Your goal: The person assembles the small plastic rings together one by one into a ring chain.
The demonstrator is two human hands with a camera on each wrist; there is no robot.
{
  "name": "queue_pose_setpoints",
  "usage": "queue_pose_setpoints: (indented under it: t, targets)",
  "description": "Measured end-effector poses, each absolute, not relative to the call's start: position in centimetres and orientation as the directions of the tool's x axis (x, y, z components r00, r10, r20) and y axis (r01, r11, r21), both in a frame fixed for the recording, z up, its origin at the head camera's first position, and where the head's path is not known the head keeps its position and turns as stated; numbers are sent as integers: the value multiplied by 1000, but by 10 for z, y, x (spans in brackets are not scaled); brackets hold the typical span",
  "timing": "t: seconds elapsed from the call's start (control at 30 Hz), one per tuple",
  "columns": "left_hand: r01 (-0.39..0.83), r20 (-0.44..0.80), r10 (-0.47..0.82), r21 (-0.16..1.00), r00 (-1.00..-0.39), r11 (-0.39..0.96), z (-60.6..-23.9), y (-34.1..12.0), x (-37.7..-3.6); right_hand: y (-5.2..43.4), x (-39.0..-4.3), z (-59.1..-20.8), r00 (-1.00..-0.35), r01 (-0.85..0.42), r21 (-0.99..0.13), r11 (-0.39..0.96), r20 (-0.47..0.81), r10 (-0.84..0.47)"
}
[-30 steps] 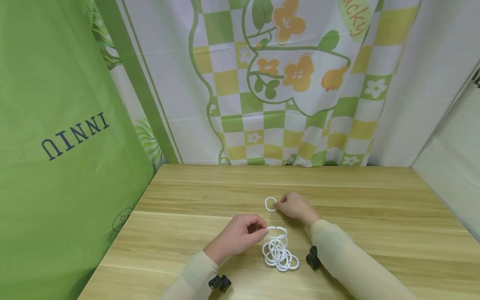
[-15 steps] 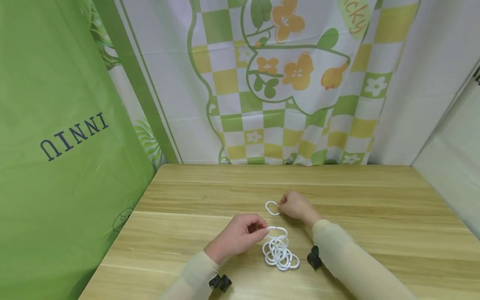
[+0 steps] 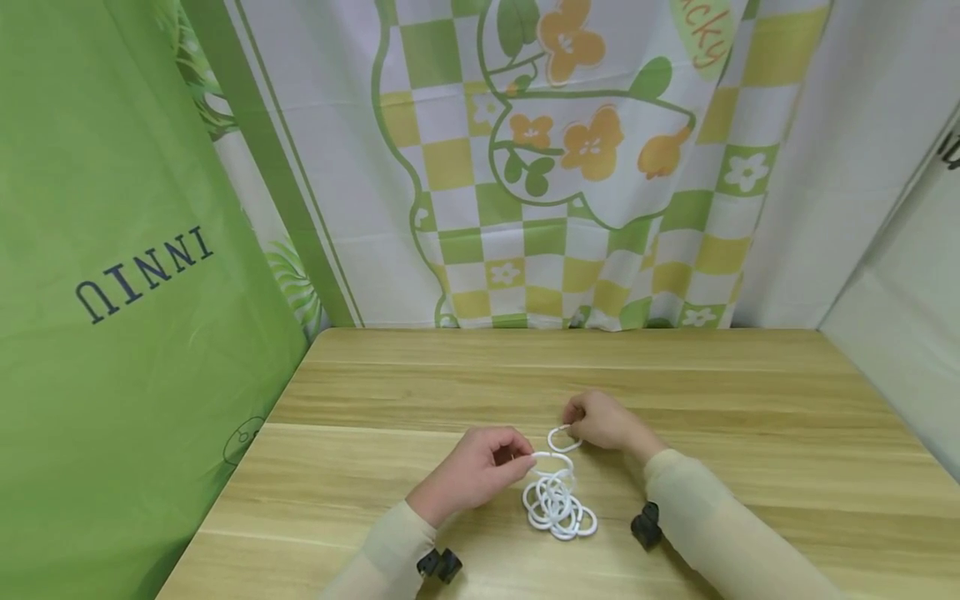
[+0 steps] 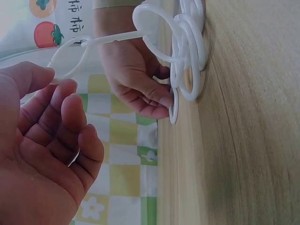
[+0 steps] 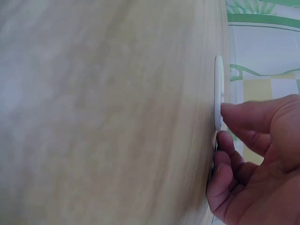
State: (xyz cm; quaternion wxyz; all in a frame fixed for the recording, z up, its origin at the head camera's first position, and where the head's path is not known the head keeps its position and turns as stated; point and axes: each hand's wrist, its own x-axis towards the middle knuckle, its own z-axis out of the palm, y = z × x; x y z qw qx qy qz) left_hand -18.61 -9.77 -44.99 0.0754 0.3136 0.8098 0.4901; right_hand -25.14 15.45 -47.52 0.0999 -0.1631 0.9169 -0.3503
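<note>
In the head view, a small heap of linked white plastic rings lies on the wooden table. My left hand pinches the end ring of this chain between thumb and forefinger; the left wrist view shows that end ring raised, with more links hanging from it. Just beyond the heap, my right hand pinches a separate white ring by its right side. Seen from the right wrist, this ring is edge-on, low at the tabletop. In the head view it appears very near the chain's end ring.
The wooden table reaches back to a patterned curtain. A green fabric sheet hangs along the left side, and a pale wall stands at the right. Black wrist cameras sit below both sleeves.
My right hand has brought the separate ring nearer, toward the chain's end ring, and the ring has turned in the fingers. The left hand and the heap stay about where they were.
</note>
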Motion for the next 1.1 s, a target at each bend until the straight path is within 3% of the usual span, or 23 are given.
queue_pose_setpoints:
  t: [0.43, 0.9, 1.1]
  targets:
    - [434, 177, 582, 836, -794, 337, -451, -98, -186, 156, -235, -481, -929, -248, -582, 774, -84, -361]
    - [449, 192, 589, 832, -785, 327, -453, -98, -185, 178, -213, -465, -946, -144, -814, 563, -54, -320]
    - [467, 203, 595, 820, -778, 331, -450, -96, -185, 183, -205, -440, -923, -222, -834, 505, 12, -385]
